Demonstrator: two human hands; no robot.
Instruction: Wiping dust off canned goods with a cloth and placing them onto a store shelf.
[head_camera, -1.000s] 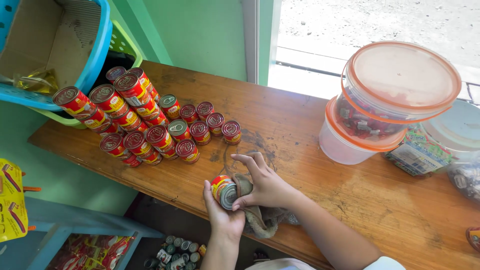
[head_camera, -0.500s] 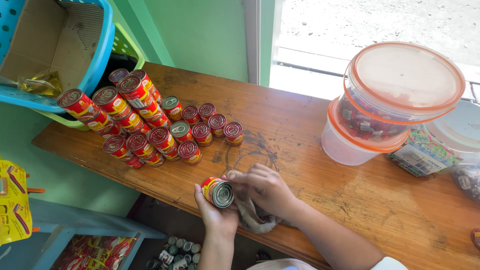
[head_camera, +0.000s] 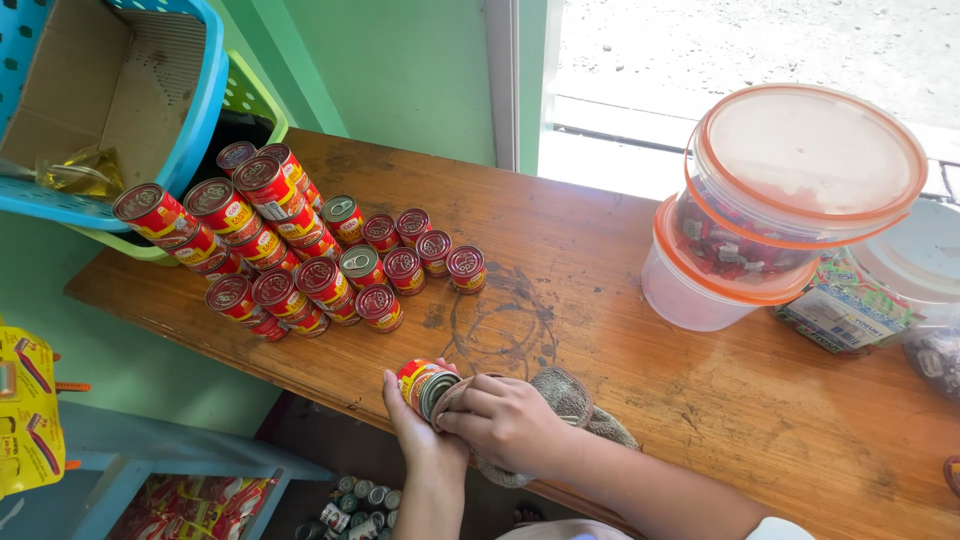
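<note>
Head view: low in the middle of the frame, the left hand (head_camera: 420, 440) is curled around a small red tin can (head_camera: 424, 384), gripping it from below just over the near edge of the wooden surface (head_camera: 620, 300). The right hand (head_camera: 510, 420) presses a grey-brown cloth (head_camera: 570, 400) against the can's silver end, fingers bent and closed over the fabric; the rest of the cloth trails on the surface to the right of the hands. Up and to the left stands a cluster of matching red cans (head_camera: 300, 250), some stacked. In the upper left corner sits a blue basket (head_camera: 205, 90) holding a cardboard box (head_camera: 90, 80). At the right, two clear tubs with orange lids (head_camera: 790, 200) are stacked one on the other.
</note>
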